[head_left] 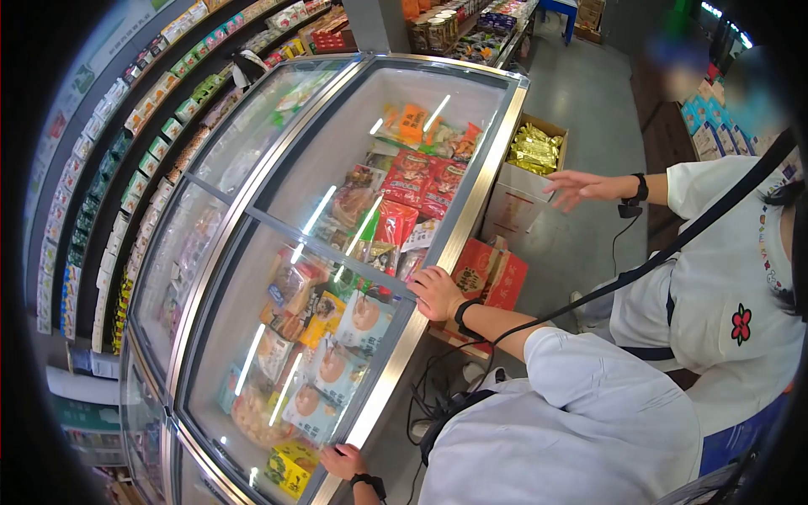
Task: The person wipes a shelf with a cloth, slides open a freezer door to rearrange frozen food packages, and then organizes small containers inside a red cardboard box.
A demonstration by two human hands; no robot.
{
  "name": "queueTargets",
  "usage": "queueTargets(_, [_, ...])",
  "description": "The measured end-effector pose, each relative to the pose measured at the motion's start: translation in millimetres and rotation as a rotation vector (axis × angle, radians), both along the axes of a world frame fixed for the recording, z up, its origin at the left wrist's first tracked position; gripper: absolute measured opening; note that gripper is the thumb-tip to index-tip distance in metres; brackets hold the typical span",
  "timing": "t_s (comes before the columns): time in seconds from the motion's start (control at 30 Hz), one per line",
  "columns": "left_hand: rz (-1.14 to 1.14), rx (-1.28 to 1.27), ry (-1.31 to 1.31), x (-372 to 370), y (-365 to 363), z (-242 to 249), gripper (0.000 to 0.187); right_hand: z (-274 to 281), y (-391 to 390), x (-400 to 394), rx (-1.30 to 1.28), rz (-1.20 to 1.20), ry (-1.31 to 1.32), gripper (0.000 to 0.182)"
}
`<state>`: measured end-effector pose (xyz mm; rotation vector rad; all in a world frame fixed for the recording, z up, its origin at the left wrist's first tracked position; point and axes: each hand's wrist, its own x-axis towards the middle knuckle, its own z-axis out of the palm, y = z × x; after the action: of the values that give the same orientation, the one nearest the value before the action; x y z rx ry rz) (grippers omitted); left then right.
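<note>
My right hand (436, 295) rests on the metal rim of a glass-topped freezer (471, 198), its fingers slightly bent over the edge. Lower down, my left hand (343, 461) touches the same rim with its fingers a little apart. Neither hand holds a thing. A black band circles each wrist. Under the closed glass, near my hands, lie pale blue bags (364, 320), a yellow pack (292, 468) and, farther up, red bags (411, 178).
A co-worker's hand (581, 187) reaches toward an open box of gold-wrapped items (536, 150). A red carton (492, 273) stands beside the freezer. Black cables hang near my body. Stocked shelves (160, 101) line the left; boxed goods (715, 126) stand at the right.
</note>
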<state>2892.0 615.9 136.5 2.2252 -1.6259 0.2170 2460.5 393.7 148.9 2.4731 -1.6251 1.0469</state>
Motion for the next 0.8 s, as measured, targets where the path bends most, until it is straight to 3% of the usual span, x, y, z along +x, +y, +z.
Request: queueTargets(0.8, [-0.011,0.003,-0.009,1.8,-1.1,-1.2,0.024,-4.5,-0.6,-0.5,0.016,0.005,-0.037,0.037])
